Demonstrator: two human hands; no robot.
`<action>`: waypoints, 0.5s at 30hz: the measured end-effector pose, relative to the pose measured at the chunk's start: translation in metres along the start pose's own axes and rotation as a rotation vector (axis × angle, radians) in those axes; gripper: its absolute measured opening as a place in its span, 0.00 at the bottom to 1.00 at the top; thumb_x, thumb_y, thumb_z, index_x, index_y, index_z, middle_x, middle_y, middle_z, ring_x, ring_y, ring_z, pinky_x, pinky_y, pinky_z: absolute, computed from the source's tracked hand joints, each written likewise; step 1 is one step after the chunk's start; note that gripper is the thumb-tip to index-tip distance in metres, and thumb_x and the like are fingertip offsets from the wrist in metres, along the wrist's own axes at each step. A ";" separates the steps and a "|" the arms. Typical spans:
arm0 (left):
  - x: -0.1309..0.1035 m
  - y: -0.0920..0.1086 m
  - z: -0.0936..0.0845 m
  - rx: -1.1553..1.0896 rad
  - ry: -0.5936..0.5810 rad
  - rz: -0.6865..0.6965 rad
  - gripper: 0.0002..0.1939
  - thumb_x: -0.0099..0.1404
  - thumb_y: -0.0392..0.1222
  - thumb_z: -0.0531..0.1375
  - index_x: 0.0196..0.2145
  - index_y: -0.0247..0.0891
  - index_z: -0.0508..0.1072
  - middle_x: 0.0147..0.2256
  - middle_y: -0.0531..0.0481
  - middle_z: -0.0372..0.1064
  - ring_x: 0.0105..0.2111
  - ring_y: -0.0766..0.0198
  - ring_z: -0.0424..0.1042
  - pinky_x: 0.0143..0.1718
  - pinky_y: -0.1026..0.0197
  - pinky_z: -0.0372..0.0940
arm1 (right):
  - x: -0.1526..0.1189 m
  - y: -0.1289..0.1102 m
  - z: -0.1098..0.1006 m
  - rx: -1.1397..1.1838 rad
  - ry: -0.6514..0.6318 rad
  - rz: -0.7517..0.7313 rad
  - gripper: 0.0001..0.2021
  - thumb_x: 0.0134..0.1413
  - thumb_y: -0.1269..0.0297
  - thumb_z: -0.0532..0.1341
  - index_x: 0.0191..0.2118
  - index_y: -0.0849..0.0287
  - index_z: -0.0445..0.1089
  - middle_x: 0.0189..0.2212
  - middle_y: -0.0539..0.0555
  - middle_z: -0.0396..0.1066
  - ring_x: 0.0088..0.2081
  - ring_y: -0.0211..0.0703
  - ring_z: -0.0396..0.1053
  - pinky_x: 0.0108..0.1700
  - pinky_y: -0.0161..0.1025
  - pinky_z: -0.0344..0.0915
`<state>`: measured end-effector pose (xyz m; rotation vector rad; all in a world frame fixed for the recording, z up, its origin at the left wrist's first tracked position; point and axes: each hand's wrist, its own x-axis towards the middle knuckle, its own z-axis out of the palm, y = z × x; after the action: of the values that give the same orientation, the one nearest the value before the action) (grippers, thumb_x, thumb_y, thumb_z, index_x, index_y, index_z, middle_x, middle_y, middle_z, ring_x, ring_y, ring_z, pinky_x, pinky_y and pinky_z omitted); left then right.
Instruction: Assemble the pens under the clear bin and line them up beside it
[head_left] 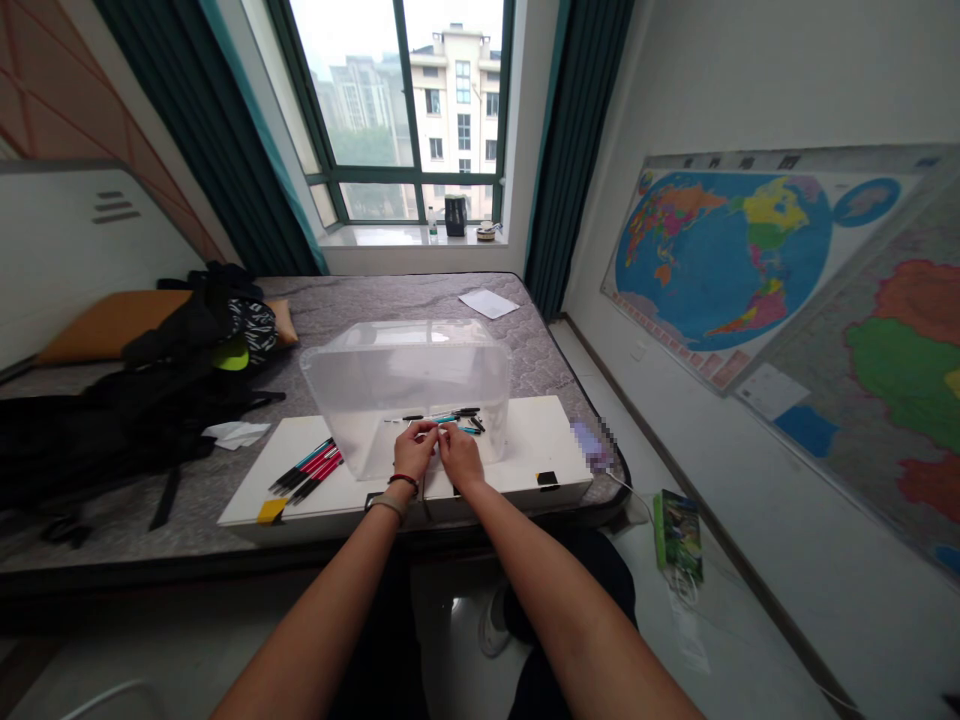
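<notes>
My left hand (415,452), with bands on its wrist, and my right hand (460,457) meet at the fingertips. Both are closed in a pinch; whatever small thing they hold is too small to make out. They are at the near side of a translucent plastic box (405,372), which seems to lie on its side. Black and teal pens and pen parts (466,412) lie just beyond my fingers, in the box. To the left, a bundle of red, teal and black pens (309,470) rests on a flat white box (540,435) beneath everything.
The white box lies on a grey quilted mattress (540,370). Black bags and clothes (142,390) are heaped at the left, near a crumpled white paper (236,434). A white sheet (489,303) lies farther back. A green box (678,535) with cables stands on the floor at right.
</notes>
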<state>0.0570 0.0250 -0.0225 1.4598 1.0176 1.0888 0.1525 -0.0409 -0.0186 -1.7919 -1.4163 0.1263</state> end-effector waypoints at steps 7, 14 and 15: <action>0.001 0.000 0.000 -0.006 -0.001 -0.019 0.19 0.51 0.53 0.65 0.35 0.35 0.74 0.32 0.47 0.73 0.24 0.68 0.69 0.21 0.67 0.64 | -0.001 -0.001 -0.001 0.000 -0.007 -0.003 0.13 0.64 0.68 0.51 0.52 0.58 0.64 0.35 0.55 0.73 0.38 0.44 0.71 0.43 0.37 0.63; 0.004 -0.003 -0.002 -0.045 -0.018 -0.033 0.21 0.50 0.53 0.66 0.36 0.35 0.73 0.33 0.48 0.72 0.24 0.69 0.69 0.21 0.68 0.63 | -0.002 -0.003 -0.001 -0.025 -0.032 0.016 0.11 0.66 0.66 0.50 0.49 0.58 0.63 0.35 0.56 0.72 0.37 0.44 0.70 0.40 0.36 0.62; 0.004 -0.003 -0.002 -0.044 -0.020 -0.033 0.20 0.51 0.53 0.65 0.36 0.35 0.73 0.33 0.48 0.72 0.25 0.69 0.69 0.21 0.68 0.63 | -0.002 -0.003 -0.001 -0.026 -0.036 0.015 0.11 0.66 0.65 0.49 0.50 0.58 0.63 0.35 0.56 0.72 0.37 0.44 0.70 0.40 0.36 0.62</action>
<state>0.0557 0.0301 -0.0245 1.4115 0.9945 1.0652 0.1506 -0.0431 -0.0167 -1.8307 -1.4357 0.1488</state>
